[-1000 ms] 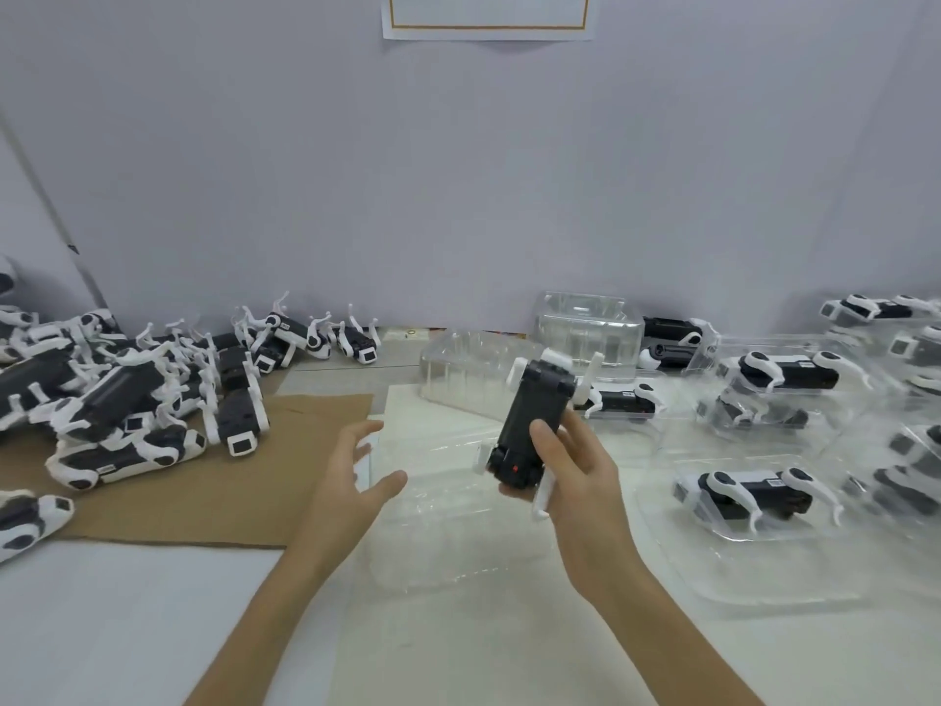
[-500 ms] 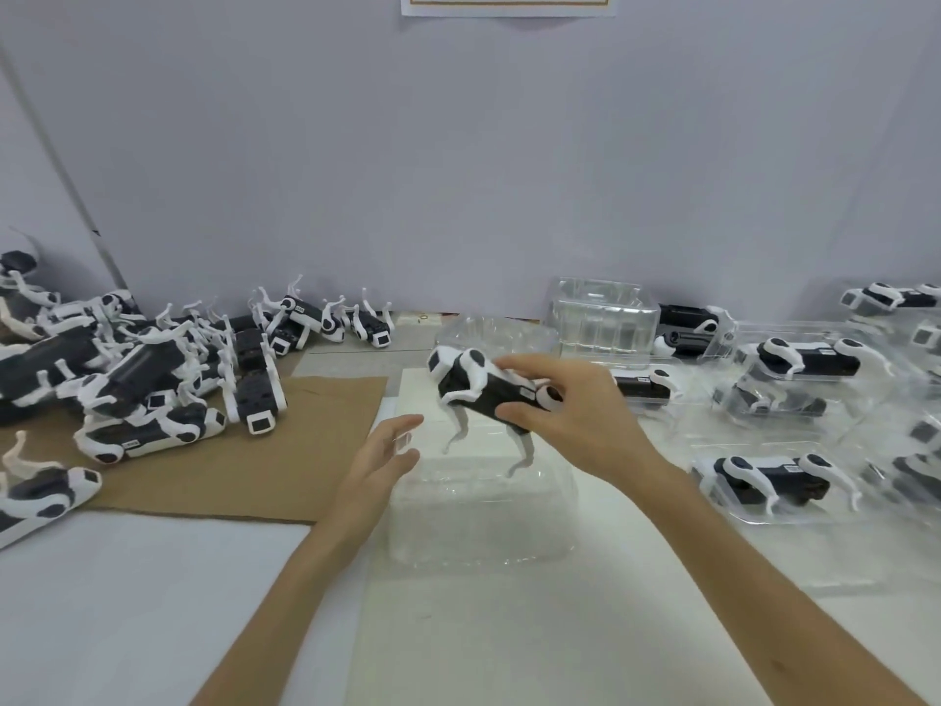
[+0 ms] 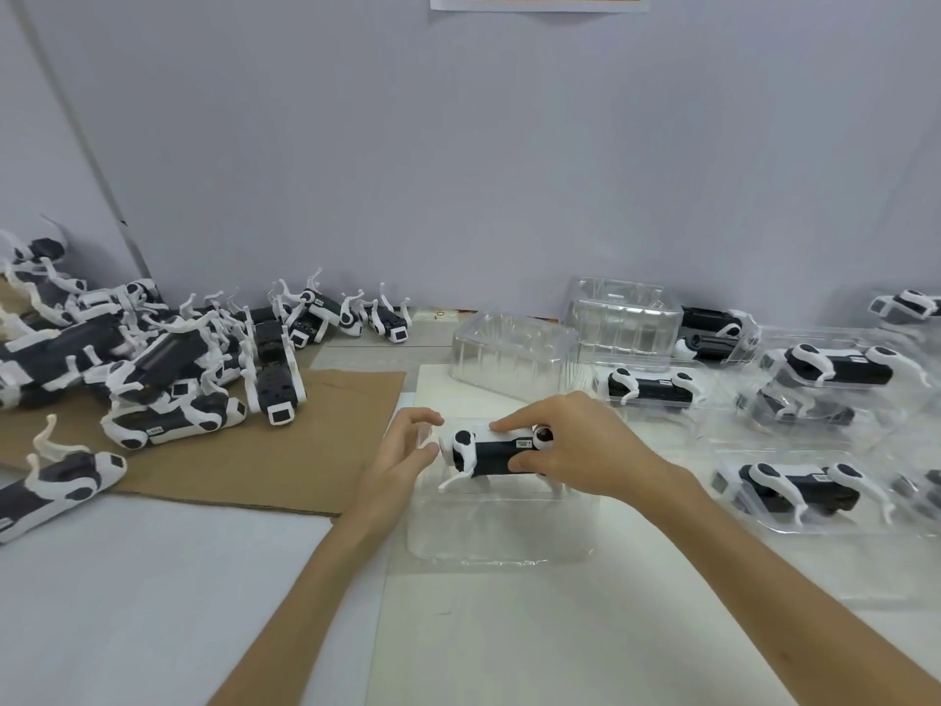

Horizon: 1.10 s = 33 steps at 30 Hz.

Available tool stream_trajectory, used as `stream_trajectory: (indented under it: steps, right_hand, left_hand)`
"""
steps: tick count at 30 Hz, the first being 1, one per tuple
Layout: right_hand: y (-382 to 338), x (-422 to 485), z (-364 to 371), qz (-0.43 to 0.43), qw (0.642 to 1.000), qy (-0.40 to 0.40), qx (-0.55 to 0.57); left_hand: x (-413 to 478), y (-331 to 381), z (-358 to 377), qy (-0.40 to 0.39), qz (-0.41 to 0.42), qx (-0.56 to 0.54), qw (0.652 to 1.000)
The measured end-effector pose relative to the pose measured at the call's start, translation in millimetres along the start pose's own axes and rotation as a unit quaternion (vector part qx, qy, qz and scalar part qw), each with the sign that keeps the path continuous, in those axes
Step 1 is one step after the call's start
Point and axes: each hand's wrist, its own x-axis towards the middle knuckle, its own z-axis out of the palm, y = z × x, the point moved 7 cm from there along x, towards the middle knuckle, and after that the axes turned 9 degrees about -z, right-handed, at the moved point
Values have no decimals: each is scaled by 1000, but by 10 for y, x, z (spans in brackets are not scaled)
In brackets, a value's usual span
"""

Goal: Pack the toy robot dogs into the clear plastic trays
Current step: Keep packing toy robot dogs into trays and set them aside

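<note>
The right hand (image 3: 575, 445) grips a black-and-white toy robot dog (image 3: 489, 453) round its body, fingers over the back and thumb on the near flank. It holds the dog in the mouth of a clear plastic tray (image 3: 499, 527) mid-way across the white desk (image 3: 127, 578), seemingly not yet pressed home. The left hand (image 3: 402, 450), fingers loosely bent and holding nothing, waits at the tray's left rim; contact is unclear. Several filled trays (image 3: 794, 489) lie to the right, but a heap of loose dogs (image 3: 168, 369) on brown cardboard (image 3: 285, 450) remains, so much is probably left. Filled trays crowd the right side, a stack of empty clear trays (image 3: 514, 359) stands near behind, and the cardboard's edge lies just left; the freest withdrawal is towards the person.
</note>
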Motion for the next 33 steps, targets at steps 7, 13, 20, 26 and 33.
stream_trajectory:
  steps: [7, 13, 20, 26, 33]
  right_hand:
    - [32, 29, 146, 3, 1000, -18, 15]
    - [76, -137, -54, -8, 982, 156, 102]
    - [484, -586, 142, 217, 945, 142, 199]
    - [365, -614, 324, 200, 903, 69, 374]
    - [332, -557, 277, 142, 894, 147, 400]
  left_hand:
    - [-15, -6, 13, -19, -15, 24, 999]
    - [-134, 62, 91, -53, -13, 21, 998]
    - [-121, 12, -68, 50, -108, 92, 989]
    - [-123, 5, -7, 6, -92, 50, 994]
    - [-115, 39, 51, 7, -61, -3, 998]
